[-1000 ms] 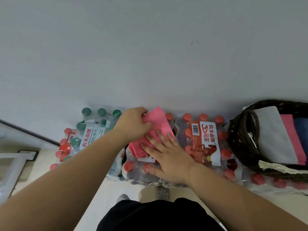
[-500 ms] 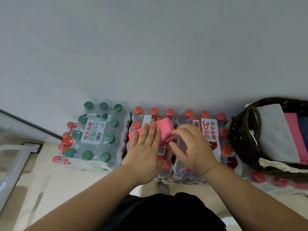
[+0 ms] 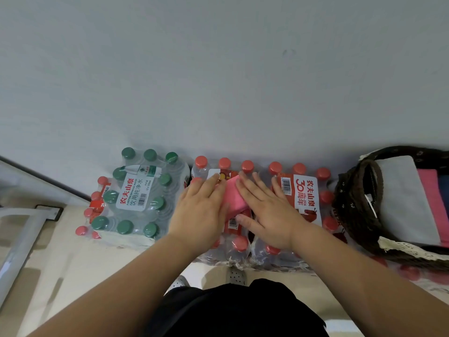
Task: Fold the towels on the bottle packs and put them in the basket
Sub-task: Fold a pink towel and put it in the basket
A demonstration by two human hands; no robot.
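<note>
A pink towel [image 3: 234, 198], folded into a small thick block, lies on top of the red-capped bottle pack [image 3: 224, 164] in the middle. My left hand [image 3: 201, 210] lies flat with straight fingers against the towel's left side. Flat and straight-fingered too, my right hand [image 3: 264, 210] presses along the right side of the block. Only a narrow pink strip shows between the hands. At the far right stands the dark woven basket [image 3: 352, 205], holding a folded grey towel [image 3: 405, 198], a pink towel [image 3: 432, 190] and a dark blue one at the frame edge.
A second red-capped pack with a "30" label [image 3: 303, 193] sits between the middle pack and the basket. A green-capped pack [image 3: 136, 193] stands to the left, on lower red-capped bottles. A grey wall rises behind. A white frame [image 3: 21, 229] stands on the floor at left.
The towel went from a wider piece to a compact block. My right hand let go of its pinch on the edge and now lies flat; both hands press the block from either side.
</note>
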